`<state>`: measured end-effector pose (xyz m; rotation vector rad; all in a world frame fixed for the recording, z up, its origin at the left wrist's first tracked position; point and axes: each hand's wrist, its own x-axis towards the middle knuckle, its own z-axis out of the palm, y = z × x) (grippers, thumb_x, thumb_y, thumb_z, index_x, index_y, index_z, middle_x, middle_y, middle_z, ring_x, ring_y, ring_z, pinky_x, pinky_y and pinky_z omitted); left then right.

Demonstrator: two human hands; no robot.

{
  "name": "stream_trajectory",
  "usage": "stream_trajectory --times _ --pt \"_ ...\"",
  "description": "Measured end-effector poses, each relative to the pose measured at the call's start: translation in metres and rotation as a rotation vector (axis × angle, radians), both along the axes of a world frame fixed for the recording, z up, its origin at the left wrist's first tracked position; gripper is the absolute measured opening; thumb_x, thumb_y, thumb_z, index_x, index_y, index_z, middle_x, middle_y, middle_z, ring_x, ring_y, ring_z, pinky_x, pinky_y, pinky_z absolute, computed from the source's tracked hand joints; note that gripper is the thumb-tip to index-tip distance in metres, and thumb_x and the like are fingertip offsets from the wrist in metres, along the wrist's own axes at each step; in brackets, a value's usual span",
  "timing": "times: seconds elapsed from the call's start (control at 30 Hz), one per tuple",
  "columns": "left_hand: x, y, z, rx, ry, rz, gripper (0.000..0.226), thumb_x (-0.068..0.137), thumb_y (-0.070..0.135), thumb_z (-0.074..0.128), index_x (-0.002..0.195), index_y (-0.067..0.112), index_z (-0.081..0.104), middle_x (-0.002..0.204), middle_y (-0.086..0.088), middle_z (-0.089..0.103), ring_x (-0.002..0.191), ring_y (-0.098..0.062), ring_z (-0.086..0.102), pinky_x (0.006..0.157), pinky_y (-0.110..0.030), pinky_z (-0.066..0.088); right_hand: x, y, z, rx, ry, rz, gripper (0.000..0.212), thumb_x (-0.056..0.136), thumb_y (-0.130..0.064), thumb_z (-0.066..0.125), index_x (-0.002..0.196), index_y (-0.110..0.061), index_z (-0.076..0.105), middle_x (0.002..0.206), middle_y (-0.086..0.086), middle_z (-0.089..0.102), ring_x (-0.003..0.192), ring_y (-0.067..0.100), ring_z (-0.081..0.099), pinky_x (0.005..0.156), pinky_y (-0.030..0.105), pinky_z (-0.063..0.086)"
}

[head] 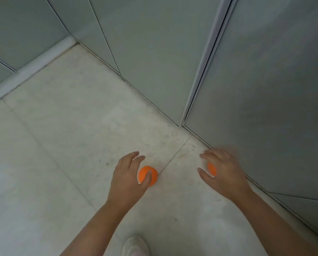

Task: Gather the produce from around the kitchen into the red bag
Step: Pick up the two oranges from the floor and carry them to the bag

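Orange (148, 176) in curled left hand (127, 177), second orange (211, 169) under blurred right hand (223, 171), fingers' (208, 155) hold unclear, by cabinet doors (265, 89)

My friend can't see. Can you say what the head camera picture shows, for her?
A person's left hand grips a round orange fruit low over a pale tiled floor, while the right hand covers most of a second round orange fruit; blur hides its grip. Grey-green cabinet doors stand behind, and a white shoe shows at the bottom edge.
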<state>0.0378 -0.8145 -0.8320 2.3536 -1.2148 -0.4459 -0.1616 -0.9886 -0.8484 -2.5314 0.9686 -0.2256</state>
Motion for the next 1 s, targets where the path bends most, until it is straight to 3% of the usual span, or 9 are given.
stream_trajectory --times 0.13,0.27,0.43,0.6,0.7,0.83,1.0 --pt "0.012 0.001 -0.060 0.064 -0.031 -0.054 0.050 0.074 0.043 0.047 0.106 0.008 0.064 0.116 -0.012 0.061 0.107 -0.030 0.056 0.088 -0.038 0.041 0.006 -0.004 -0.062 -0.020 0.008 0.021 0.045 0.074 -0.047 0.048 0.097 -0.014 0.068 0.097 0.003 0.067 0.093 0.019 0.057 0.083 0.032 0.046" --pt "0.010 0.003 -0.107 0.100 -0.017 -0.058 0.056 0.072 0.046 0.045 0.109 0.010 0.064 0.119 -0.010 0.060 0.111 -0.030 0.055 0.089 -0.036 0.038 -0.003 -0.009 -0.108 -0.047 0.054 0.027 0.045 0.074 -0.047 0.047 0.095 -0.013 0.068 0.094 0.004 0.069 0.088 0.024 0.063 0.080 0.034 0.048" --pt "-0.003 0.002 -0.153 0.115 0.032 -0.051 0.061 0.070 0.051 0.048 0.113 0.010 0.062 0.121 -0.009 0.058 0.113 -0.028 0.052 0.093 -0.032 0.035 -0.028 -0.016 -0.149 -0.045 0.099 0.001 0.040 0.068 -0.037 0.063 0.097 -0.009 0.068 0.099 0.010 0.067 0.091 0.029 0.063 0.081 0.038 0.048" --pt "-0.012 0.002 -0.185 0.138 0.064 0.016 0.055 0.068 0.040 0.065 0.112 0.007 0.062 0.120 -0.014 0.058 0.110 -0.033 0.052 0.091 -0.039 0.041 -0.041 -0.023 -0.169 -0.008 0.135 -0.026 0.046 0.066 -0.040 0.064 0.102 -0.012 0.066 0.113 0.011 0.062 0.103 0.031 0.057 0.086 0.043 0.047" --pt "-0.018 0.004 -0.193 0.148 0.091 0.063 0.054 0.072 0.030 0.076 0.118 0.007 0.058 0.128 -0.014 0.052 0.117 -0.032 0.046 0.095 -0.042 0.040 -0.047 -0.026 -0.179 0.003 0.130 -0.076 0.047 0.063 -0.033 0.078 0.102 -0.011 0.065 0.115 0.015 0.060 0.105 0.035 0.055 0.087 0.047 0.046" --pt "-0.020 0.007 -0.202 0.188 0.141 0.096 0.061 0.074 0.030 0.074 0.126 0.011 0.050 0.136 -0.012 0.041 0.123 -0.028 0.039 0.099 -0.040 0.037 -0.058 -0.031 -0.190 -0.001 0.161 -0.117 0.052 0.056 -0.028 0.085 0.101 -0.011 0.065 0.111 0.015 0.060 0.105 0.037 0.053 0.088 0.053 0.044" --pt "-0.025 0.016 -0.211 0.206 0.194 0.129 0.068 0.073 0.032 0.075 0.131 0.014 0.044 0.136 -0.009 0.037 0.120 -0.026 0.040 0.093 -0.037 0.041 -0.070 -0.031 -0.193 -0.063 0.191 -0.117 0.052 0.048 -0.021 0.087 0.094 -0.012 0.065 0.104 0.013 0.059 0.097 0.035 0.053 0.079 0.049 0.048"
